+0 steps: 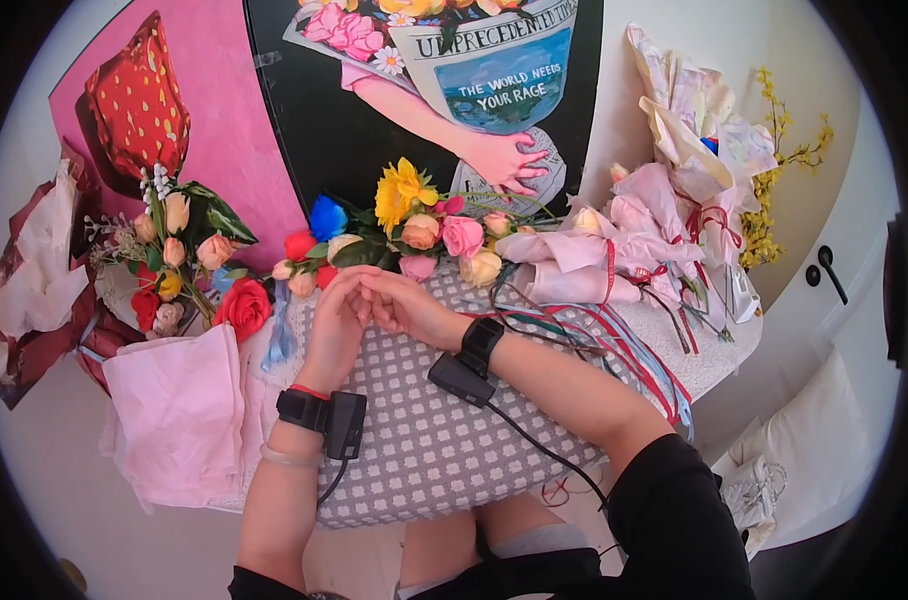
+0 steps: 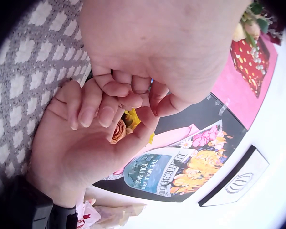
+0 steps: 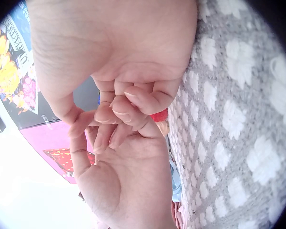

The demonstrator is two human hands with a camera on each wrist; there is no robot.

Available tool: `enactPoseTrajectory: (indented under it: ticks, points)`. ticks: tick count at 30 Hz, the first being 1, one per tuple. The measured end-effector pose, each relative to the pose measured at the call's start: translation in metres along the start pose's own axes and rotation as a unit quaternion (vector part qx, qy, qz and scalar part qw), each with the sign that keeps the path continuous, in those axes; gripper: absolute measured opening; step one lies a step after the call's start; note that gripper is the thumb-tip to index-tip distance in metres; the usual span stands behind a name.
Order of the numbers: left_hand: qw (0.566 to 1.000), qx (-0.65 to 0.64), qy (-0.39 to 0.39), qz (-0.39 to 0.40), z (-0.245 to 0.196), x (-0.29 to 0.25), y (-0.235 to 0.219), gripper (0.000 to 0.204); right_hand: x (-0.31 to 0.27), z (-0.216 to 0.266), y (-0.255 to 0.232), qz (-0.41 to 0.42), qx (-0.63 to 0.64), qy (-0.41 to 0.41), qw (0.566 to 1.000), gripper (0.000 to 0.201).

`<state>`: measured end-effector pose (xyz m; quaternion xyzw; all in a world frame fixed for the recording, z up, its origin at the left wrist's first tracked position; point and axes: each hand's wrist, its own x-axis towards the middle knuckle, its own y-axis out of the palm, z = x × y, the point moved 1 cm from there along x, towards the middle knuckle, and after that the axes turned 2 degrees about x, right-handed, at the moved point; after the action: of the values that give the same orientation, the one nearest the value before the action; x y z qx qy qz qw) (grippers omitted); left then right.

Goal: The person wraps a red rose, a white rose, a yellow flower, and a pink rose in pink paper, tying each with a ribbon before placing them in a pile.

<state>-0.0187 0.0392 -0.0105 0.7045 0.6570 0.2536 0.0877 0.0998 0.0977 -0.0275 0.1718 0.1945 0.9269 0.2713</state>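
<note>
My left hand (image 1: 334, 325) and right hand (image 1: 411, 308) meet over the front cushion, fingertips touching and overlapping, with no object between them. In the left wrist view, the fingers of the left hand (image 2: 152, 52) bend loosely against those of the right hand (image 2: 78, 143). The right wrist view shows the same loose contact from the other side. Just beyond the hands lies a row of artificial flowers: a yellow sunflower (image 1: 404, 195), a pink rose (image 1: 463, 237), a blue rose (image 1: 327, 218) and several others. Beneath the forearms is a grey-and-white checked cushion (image 1: 424, 440).
Folded pink wrapping sheets (image 1: 174, 410) lie at the left, beside a red rose (image 1: 242, 308) and a dark-red wrapped bouquet (image 1: 34, 270). Pink-wrapped flowers (image 1: 574, 255) and loose ribbons (image 1: 634, 350) are at the right. A painted black panel (image 1: 394, 130) stands behind.
</note>
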Motion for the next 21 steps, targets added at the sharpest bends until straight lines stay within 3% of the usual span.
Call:
enactPoseTrajectory:
  ticks: [21]
  points:
    - [1.0,-0.001,-0.003,-0.01,0.0006,0.0004,-0.001,0.021,-0.0006,0.001,0.0013,-0.004,-0.002,0.005,1.0,0.024]
